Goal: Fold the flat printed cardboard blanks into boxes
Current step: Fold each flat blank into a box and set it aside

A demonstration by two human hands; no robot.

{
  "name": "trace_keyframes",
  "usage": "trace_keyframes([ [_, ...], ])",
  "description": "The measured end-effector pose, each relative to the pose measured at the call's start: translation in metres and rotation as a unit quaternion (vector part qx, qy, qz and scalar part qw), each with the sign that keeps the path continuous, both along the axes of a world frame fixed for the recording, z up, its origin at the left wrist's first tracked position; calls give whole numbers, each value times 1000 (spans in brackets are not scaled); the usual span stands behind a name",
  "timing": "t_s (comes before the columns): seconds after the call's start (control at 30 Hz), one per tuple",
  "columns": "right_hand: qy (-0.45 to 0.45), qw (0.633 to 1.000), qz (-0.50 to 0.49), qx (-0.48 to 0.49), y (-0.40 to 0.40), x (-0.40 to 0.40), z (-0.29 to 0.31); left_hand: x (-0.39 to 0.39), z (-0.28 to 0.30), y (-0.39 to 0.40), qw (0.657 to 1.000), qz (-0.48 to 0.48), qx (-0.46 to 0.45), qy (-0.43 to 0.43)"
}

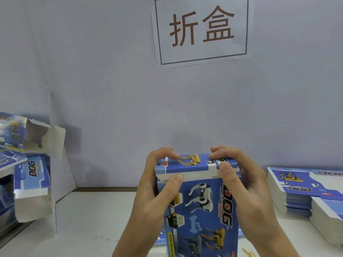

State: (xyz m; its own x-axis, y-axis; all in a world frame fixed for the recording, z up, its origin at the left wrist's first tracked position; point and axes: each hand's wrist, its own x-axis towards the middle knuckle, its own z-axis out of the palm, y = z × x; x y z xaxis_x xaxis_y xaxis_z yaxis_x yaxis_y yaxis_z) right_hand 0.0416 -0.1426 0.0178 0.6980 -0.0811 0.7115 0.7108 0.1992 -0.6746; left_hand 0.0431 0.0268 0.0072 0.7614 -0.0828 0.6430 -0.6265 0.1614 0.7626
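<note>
A blue printed box [200, 210] with robot dogs and the word DOG stands upright in the lower middle of the head view, above the white table [83, 219]. My left hand [157, 190] grips its upper left corner, thumb on the front face, fingers curled over the top flap. My right hand [241, 191] grips the upper right corner, thumb pressing the top flap's front edge and fingers curled on top. The top flap lies folded down with its white edge showing along the front.
A tall stack of flat printed blanks [304, 190] lies at the right. Folded boxes with open ends [33, 182] pile up at the left. A pale wall with a paper sign [202, 30] stands behind. A yellow rubber band [247, 253] lies by the front edge.
</note>
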Motion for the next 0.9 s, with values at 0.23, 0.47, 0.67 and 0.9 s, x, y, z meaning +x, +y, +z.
trace_keyframes([
  [0.23, 29, 999, 28, 8, -5, 3, -3, -2, 2, -1, 1000, -3, 5, 7],
  [0.47, 42, 999, 24, -4, -8, 5, -6, -4, 4, 0, 999, -24, -22, 29],
  [0.67, 50, 998, 18, 16, -8, 4, -3, -5, 7, -6, 999, -15, -38, 12],
  [0.9, 69, 997, 37, 27, -15, 6, -4, -6, 7, -7, 999, -39, -30, -7],
])
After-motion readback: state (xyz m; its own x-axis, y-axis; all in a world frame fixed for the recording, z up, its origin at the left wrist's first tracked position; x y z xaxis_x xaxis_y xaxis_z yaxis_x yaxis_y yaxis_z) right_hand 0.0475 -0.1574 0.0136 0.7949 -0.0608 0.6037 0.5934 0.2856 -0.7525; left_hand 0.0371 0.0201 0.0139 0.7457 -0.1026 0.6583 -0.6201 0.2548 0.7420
